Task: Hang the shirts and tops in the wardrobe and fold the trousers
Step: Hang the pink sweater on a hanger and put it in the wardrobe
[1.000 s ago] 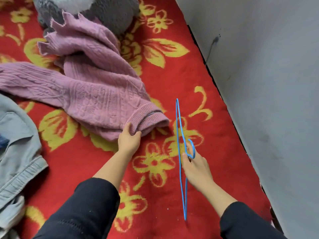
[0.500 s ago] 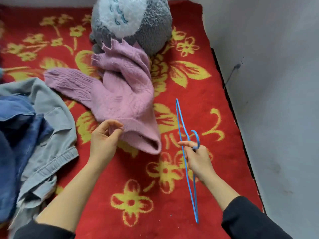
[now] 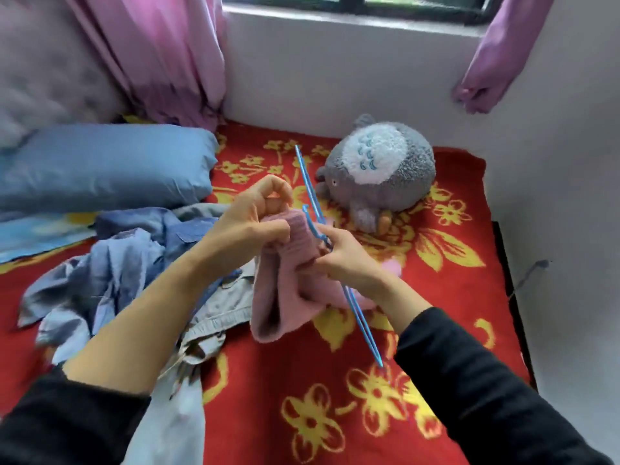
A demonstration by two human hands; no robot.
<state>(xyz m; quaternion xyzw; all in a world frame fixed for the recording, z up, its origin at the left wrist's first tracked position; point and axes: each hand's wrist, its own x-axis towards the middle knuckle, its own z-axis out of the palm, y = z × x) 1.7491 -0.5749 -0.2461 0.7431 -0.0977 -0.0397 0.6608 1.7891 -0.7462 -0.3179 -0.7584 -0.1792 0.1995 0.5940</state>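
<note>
A pink knitted sweater (image 3: 285, 293) hangs bunched between my hands above the red flowered blanket (image 3: 335, 414). My left hand (image 3: 248, 223) grips its upper edge with curled fingers. My right hand (image 3: 349, 260) holds a thin blue hanger (image 3: 362, 317) edge-on, close against the sweater's right side; the hook sits near the top of the knit. Whether the hanger is inside the sweater I cannot tell. To the left lies a heap of blue and grey denim clothes (image 3: 134, 266).
A grey plush toy (image 3: 379, 176) sits at the back by the wall. A blue pillow (image 3: 100, 162) lies at the left under pink curtains (image 3: 161, 55). The white wall (image 3: 553, 196) runs along the bed's right edge.
The sweater has been lifted off the blanket and brought up between both hands. My right hand has carried the hanger up against it. The view has tilted up to the window wall.
</note>
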